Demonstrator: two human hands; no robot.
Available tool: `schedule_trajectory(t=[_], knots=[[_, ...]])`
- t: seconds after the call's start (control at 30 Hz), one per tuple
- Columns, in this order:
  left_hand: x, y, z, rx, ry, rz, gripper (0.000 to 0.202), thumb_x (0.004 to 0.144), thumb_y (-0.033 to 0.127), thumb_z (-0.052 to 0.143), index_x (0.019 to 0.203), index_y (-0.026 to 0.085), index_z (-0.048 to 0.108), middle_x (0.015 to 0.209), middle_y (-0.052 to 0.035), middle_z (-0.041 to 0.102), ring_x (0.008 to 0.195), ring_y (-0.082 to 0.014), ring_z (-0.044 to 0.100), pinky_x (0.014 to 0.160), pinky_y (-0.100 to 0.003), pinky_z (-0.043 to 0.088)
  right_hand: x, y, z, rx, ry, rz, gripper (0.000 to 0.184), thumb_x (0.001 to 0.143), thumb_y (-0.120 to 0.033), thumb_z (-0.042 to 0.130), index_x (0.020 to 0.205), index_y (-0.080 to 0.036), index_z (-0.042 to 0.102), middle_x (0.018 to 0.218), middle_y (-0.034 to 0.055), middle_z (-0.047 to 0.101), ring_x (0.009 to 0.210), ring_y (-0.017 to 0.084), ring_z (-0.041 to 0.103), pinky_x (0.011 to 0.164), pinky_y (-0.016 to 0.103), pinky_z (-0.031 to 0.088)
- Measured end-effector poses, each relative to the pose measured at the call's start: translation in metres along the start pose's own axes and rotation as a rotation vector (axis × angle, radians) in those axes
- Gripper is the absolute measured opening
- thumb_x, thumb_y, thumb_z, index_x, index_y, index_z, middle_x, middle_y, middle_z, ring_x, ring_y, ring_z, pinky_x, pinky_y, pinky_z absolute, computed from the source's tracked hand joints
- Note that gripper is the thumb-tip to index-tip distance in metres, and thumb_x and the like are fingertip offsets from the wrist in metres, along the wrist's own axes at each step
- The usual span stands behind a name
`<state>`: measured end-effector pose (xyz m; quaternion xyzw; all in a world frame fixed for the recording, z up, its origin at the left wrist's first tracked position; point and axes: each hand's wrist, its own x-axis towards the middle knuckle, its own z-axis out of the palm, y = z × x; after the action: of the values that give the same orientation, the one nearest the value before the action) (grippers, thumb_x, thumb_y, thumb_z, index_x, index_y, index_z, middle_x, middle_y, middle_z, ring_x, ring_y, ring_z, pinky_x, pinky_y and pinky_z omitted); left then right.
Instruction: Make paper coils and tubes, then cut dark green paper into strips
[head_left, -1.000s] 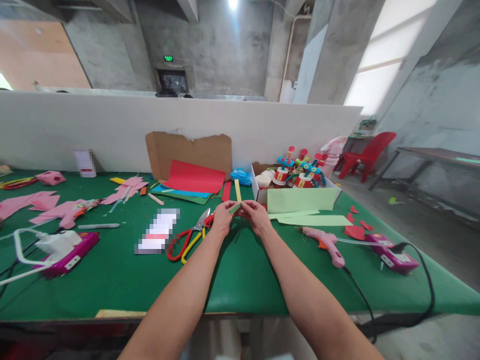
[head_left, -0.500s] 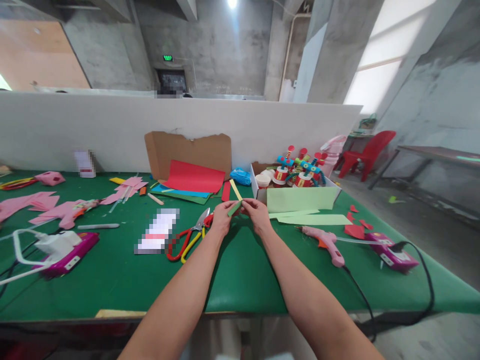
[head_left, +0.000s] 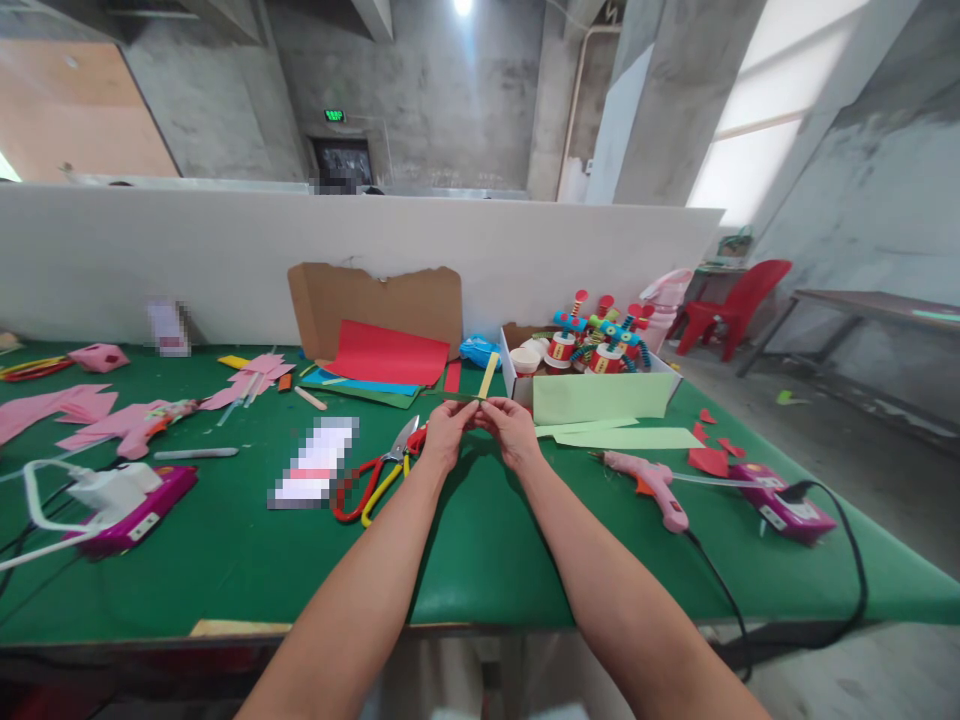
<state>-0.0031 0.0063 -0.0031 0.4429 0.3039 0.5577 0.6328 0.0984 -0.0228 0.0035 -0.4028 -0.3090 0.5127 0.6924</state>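
Note:
My left hand (head_left: 451, 430) and my right hand (head_left: 511, 428) meet fingertip to fingertip above the green tabletop, both pinching the crossing of two paper strips. The yellow paper strip (head_left: 490, 374) sticks up and away from the fingers. The dark green paper strip (head_left: 444, 395) runs off to the left, seen nearly edge-on; its other end is hidden by the fingers. Beside my left wrist lie red-handled scissors (head_left: 360, 492) and a yellow-handled pair (head_left: 384, 497). To the right of my right forearm rests a pink glue gun (head_left: 651, 484).
Red paper sheets (head_left: 394, 352) lie against a cardboard piece (head_left: 379, 300) at the back. A white box (head_left: 667, 380) holds paper-cup figures (head_left: 604, 345). Purple power strips (head_left: 142, 515) with cords sit left and right. A low white partition (head_left: 225, 230) bounds the far side.
The yellow strip has swung from leaning left to leaning right. The green strip has turned from pointing toward me to pointing left. Both hands stay in nearly the same place.

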Motion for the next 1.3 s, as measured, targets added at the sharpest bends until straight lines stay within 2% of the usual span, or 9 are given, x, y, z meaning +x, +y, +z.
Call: schedule_trajectory(t=[0.13,0.27,0.5,0.67,0.77,0.9,1.1,1.2,1.3], knots=[[0.0032,-0.0021,-0.004,0.058,0.048,0.04,0.042,0.048,0.047,0.084,0.062,0.016,0.06,0.055,0.0021,0.059,0.053,-0.0094,0.051,0.057,-0.025,0.042,-0.0017,-0.0031,-0.0017,-0.107,-0.033,0.006,0.03,0.053,-0.03,0.086,0.07,-0.018,0.065,0.063,-0.002,0.067,0.056,0.011,0.063,0.065,0.026,0.057],[0.0023,-0.0008,-0.0044,0.131,0.043,0.054,0.041,0.047,0.047,0.084,0.063,0.015,0.063,0.054,0.0024,0.058,0.051,-0.0084,0.048,0.053,-0.023,0.038,-0.001,-0.0058,-0.0031,-0.131,-0.014,-0.013,0.034,0.05,-0.037,0.086,0.07,-0.017,0.066,0.06,-0.0023,0.066,0.054,0.011,0.06,0.063,0.026,0.055],[0.0009,-0.0014,-0.0004,0.099,0.044,0.011,0.045,0.047,0.049,0.085,0.065,0.014,0.062,0.056,0.0003,0.06,0.054,-0.0109,0.052,0.057,-0.026,0.043,0.0001,-0.0029,-0.0038,-0.204,0.003,-0.066,0.033,0.049,-0.04,0.085,0.064,-0.018,0.065,0.056,-0.0027,0.065,0.053,0.012,0.06,0.062,0.028,0.053],[0.0026,-0.0034,-0.0027,0.087,0.069,0.018,0.047,0.044,0.05,0.085,0.059,0.016,0.056,0.055,0.0014,0.059,0.051,-0.0096,0.05,0.056,-0.025,0.042,-0.0012,-0.0018,-0.0033,-0.229,-0.011,-0.085,0.033,0.05,-0.041,0.084,0.061,-0.019,0.063,0.054,-0.0038,0.063,0.053,0.012,0.06,0.061,0.027,0.053],[0.003,-0.0038,-0.0039,0.095,0.069,0.017,0.046,0.046,0.049,0.085,0.057,0.016,0.054,0.053,0.0018,0.058,0.051,-0.0098,0.05,0.055,-0.025,0.041,-0.0013,-0.0034,-0.0039,-0.22,-0.017,-0.069,0.032,0.051,-0.038,0.085,0.062,-0.018,0.063,0.054,-0.0039,0.063,0.053,0.012,0.06,0.061,0.027,0.054],[0.0027,-0.0032,-0.0045,0.108,0.065,0.023,0.046,0.047,0.049,0.085,0.055,0.017,0.053,0.052,0.0026,0.056,0.052,-0.0099,0.051,0.055,-0.025,0.042,-0.0009,-0.0069,-0.005,-0.178,-0.042,0.026,0.03,0.051,-0.031,0.087,0.064,-0.017,0.063,0.054,-0.0023,0.064,0.053,0.013,0.062,0.061,0.027,0.055],[0.0002,-0.0013,-0.0029,0.037,0.038,-0.015,0.046,0.052,0.056,0.081,0.066,0.016,0.061,0.056,0.0022,0.058,0.051,-0.0088,0.051,0.052,-0.023,0.039,-0.0012,-0.0091,-0.0027,-0.057,-0.001,0.086,0.024,0.057,-0.021,0.085,0.063,-0.016,0.062,0.056,0.0006,0.067,0.053,0.013,0.064,0.06,0.025,0.057],[0.0,-0.0021,-0.0018,0.066,0.017,-0.043,0.047,0.049,0.052,0.083,0.07,0.016,0.063,0.06,0.0007,0.062,0.053,-0.01,0.054,0.053,-0.023,0.04,-0.0022,-0.0085,-0.0016,-0.045,0.013,0.093,0.022,0.058,-0.019,0.084,0.062,-0.016,0.062,0.055,0.0001,0.066,0.053,0.012,0.064,0.057,0.024,0.056],[0.0011,-0.0032,-0.0018,0.094,0.034,-0.01,0.046,0.046,0.05,0.084,0.068,0.016,0.063,0.059,0.0015,0.061,0.053,-0.0097,0.053,0.053,-0.023,0.04,-0.0027,-0.0075,-0.0018,-0.054,0.0,0.095,0.021,0.058,-0.019,0.084,0.063,-0.015,0.064,0.056,-0.0001,0.066,0.053,0.011,0.063,0.058,0.023,0.055]])
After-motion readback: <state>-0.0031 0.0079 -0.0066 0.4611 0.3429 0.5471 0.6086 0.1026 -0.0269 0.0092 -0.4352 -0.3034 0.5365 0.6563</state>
